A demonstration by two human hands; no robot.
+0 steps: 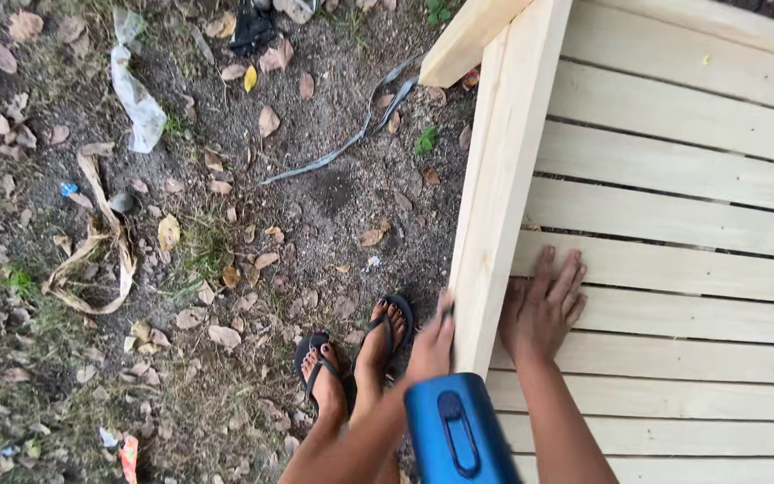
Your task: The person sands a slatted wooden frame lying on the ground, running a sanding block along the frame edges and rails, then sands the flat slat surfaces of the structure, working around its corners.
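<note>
So the person's right hand [544,305] lies flat on the slats of a pale wooden frame [674,269], fingers stretched out and a bit spread, right beside its raised side rail [494,215]. Left hand [432,345] presses against the outer face of that rail, fingers together, holding nothing as far as one can see. A blue tool [459,435] sits at the frame's near edge, between both forearms. Feet in flip-flops [356,354] stand on leaf-strewn dirt [226,224].

Pale slatted wooden frame [674,206] — flat, unpainted
</note>
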